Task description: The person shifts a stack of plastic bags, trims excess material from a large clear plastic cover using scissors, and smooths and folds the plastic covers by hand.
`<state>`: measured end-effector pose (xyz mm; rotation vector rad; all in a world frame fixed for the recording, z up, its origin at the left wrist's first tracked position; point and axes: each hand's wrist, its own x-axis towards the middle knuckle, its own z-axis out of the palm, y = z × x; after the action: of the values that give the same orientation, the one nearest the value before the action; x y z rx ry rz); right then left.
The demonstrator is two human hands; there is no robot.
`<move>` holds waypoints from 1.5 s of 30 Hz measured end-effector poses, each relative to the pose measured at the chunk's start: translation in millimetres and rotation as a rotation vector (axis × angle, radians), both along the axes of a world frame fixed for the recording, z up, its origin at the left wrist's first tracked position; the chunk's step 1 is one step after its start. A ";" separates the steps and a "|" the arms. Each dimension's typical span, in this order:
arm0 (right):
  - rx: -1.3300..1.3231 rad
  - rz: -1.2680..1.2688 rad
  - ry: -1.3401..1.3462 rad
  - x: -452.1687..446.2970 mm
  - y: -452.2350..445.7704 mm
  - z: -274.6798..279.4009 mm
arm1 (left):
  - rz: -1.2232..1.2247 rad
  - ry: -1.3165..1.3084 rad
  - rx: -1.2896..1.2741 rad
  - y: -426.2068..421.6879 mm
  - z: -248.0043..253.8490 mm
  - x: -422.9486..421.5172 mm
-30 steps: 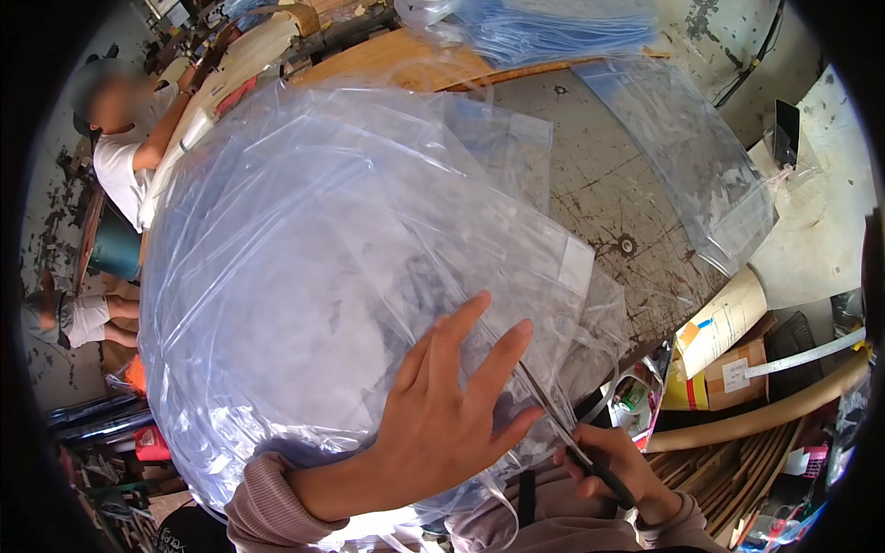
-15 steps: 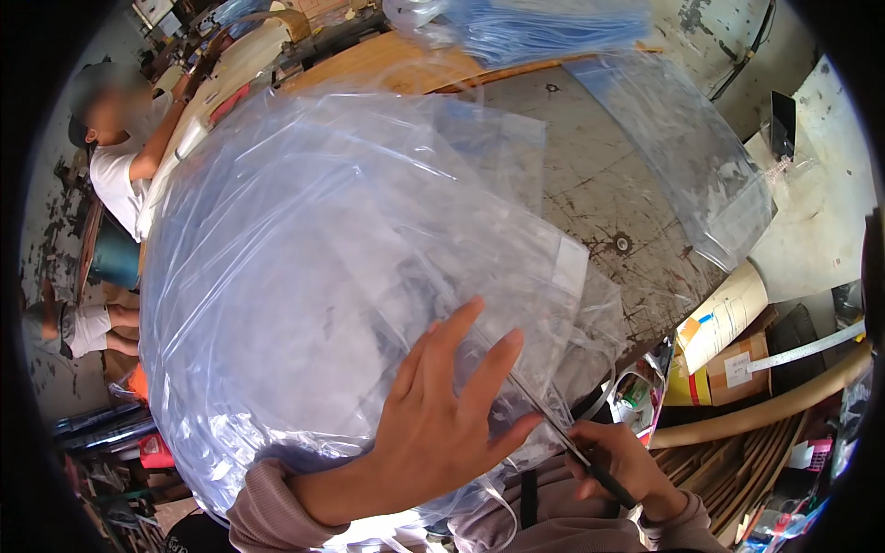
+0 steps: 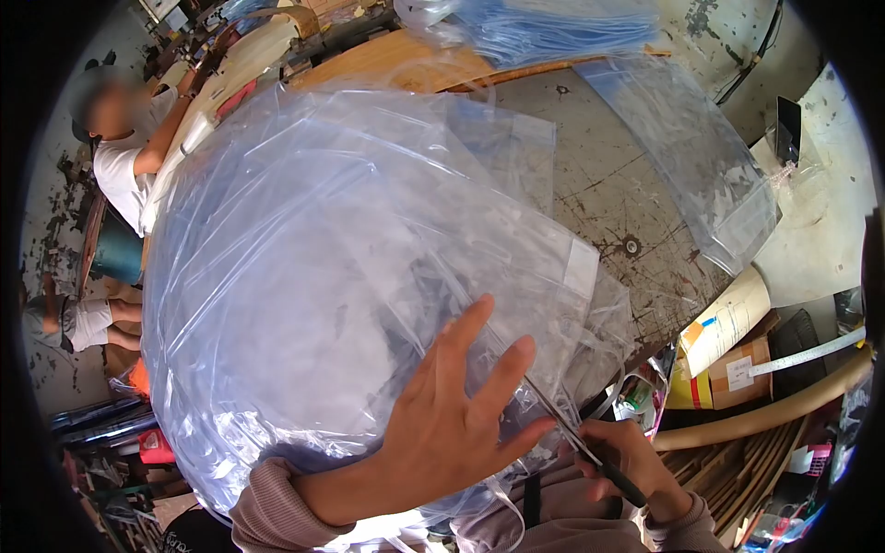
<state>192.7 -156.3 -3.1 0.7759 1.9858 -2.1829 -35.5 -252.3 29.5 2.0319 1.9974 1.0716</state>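
Note:
A big heap of clear plastic sheeting [image 3: 277, 276] spreads in front of me, its layers overlapping and shiny. My left hand [image 3: 452, 405] rests over its near right part, fingers spread, palm down, gripping nothing. Lower right, my right hand [image 3: 631, 465] is closed round the black handle of a pair of scissors [image 3: 558, 415]. Their narrow metal blades point up and left, along the plastic beside my left thumb. Whether the blade tips lie over or under the film I cannot tell.
A scratched table top [image 3: 636, 221] shows behind the heap, with another clear plastic piece [image 3: 701, 166] across it. Blue-tinted sheets [image 3: 553, 32] are stacked at the back. At right stand a cardboard box [image 3: 740, 373] and a phone [image 3: 787, 129]. A person [image 3: 124, 166] works at far left.
The view has shifted slightly. Both hands stay close to their earlier places, the scissors still in my right hand, their blades and handles looking a little further apart. My left fingers remain spread.

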 end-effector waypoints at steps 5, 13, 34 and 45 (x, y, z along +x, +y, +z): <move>-0.074 -0.074 0.033 -0.7 -6.8 -3.9 | -0.007 -0.015 0.010 0.3 -2.1 -0.7; -0.055 -0.060 0.004 -0.3 -4.2 2.5 | -0.001 -0.020 0.018 1.4 -2.6 -0.4; -0.312 -0.070 0.074 7.9 -14.1 -3.3 | -0.011 0.155 -0.077 -1.5 13.0 3.1; -0.200 -0.332 0.027 27.6 -23.0 0.1 | -0.023 0.322 -0.054 -1.5 7.1 2.2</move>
<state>220.3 -179.3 -3.0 1.1163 1.7137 -2.5330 -33.3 -253.8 36.6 2.3153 2.1092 0.7134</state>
